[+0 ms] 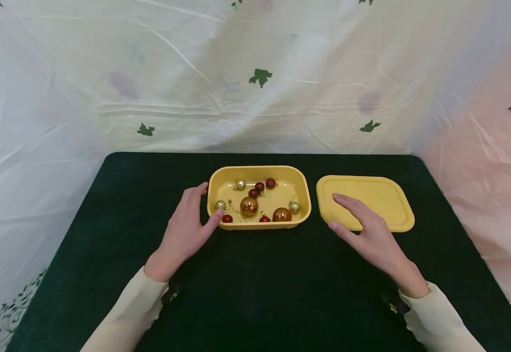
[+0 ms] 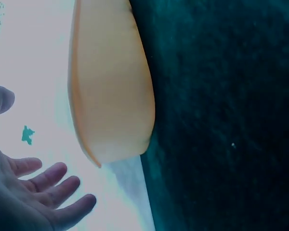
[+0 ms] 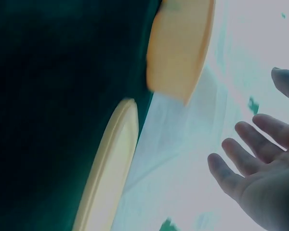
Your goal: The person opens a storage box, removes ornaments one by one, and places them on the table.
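Note:
A yellow open box (image 1: pixel 260 226) stands on the dark green table, holding several small Christmas baubles. Among them are a copper bauble (image 1: pixel 248 206), a dark red bauble (image 1: pixel 270 183) and a pale gold bauble (image 1: pixel 294 208). My left hand (image 1: pixel 185 227) hovers at the box's left end, fingers spread and loosely bent; the left wrist view shows a gap between the fingertips and the box wall (image 2: pixel 113 82). To the right lies a flat yellow lid (image 1: pixel 387 205). Over its near left part is my right hand (image 1: pixel 372 237), fingers relaxed and holding nothing.
Dark green cloth covers the table (image 1: pixel 255 278). Pale patterned curtain (image 1: pixel 185 88) hangs behind the table's far edge and along both sides. The lid and the box stand a small gap apart.

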